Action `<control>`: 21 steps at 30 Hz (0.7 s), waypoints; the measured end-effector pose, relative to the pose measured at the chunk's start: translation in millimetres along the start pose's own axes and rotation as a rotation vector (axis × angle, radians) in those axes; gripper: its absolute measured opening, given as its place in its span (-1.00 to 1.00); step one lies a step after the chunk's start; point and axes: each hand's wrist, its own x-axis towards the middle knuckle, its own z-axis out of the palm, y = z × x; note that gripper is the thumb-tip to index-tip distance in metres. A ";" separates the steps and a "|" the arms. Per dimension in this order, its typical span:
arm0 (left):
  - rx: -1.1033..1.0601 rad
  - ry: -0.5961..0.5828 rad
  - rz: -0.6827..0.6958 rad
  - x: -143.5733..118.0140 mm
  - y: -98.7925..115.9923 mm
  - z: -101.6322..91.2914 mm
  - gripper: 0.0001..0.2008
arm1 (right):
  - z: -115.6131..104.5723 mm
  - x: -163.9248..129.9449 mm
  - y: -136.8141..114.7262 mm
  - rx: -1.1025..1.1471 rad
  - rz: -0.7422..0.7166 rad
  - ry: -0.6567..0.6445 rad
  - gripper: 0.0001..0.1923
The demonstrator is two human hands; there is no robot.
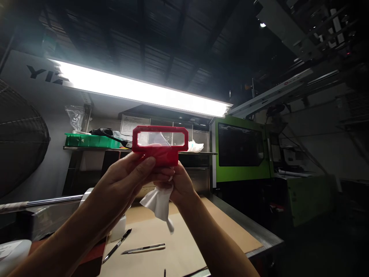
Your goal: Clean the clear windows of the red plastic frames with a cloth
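Presently both hands raise a red moulded plastic frame with a clear rectangular window (pixel 160 144) towards the strip light (pixel 144 92) at twelve o'clock. Left hand (pixel 127 181) pinches its lower tab; right hand (pixel 180 184) grips frame and a white wiping cloth (pixel 158 202) together. Judged step: visual inspection. Next: turning it, without touching the window. Two utility knives (pixel 143 249) lie below, at six o'clock.

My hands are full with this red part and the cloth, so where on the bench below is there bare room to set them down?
The brown sheet lies bare on its right half, between the white cloth and the bench's metal edge. The near left is crowded: a black pen and a utility knife lie there. Both the left hand and right hand hold the red part.
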 end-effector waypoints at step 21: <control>0.032 0.136 -0.028 -14.7 3.3 -13.4 -0.84 | -20.3 -59.3 48.6 -0.291 0.260 0.218 -0.73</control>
